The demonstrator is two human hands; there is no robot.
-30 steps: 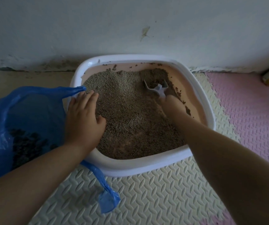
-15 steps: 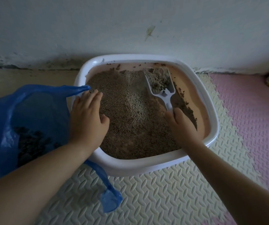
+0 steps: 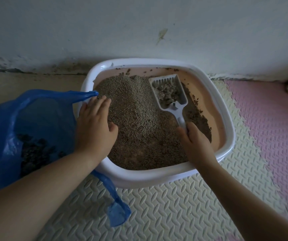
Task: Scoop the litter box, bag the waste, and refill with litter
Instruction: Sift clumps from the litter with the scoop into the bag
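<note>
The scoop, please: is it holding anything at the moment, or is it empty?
Partly full: grey clumps lie in the slotted bowl of the scoop, whose handle the right hand grips.

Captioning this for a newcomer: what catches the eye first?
The white litter box, heaped with grey-brown litter, fills the middle. Over its right side the right hand grips a white slotted scoop holding clumps. At left gapes a bright blue bag with dark waste inside, the left hand flat beside it.
</note>
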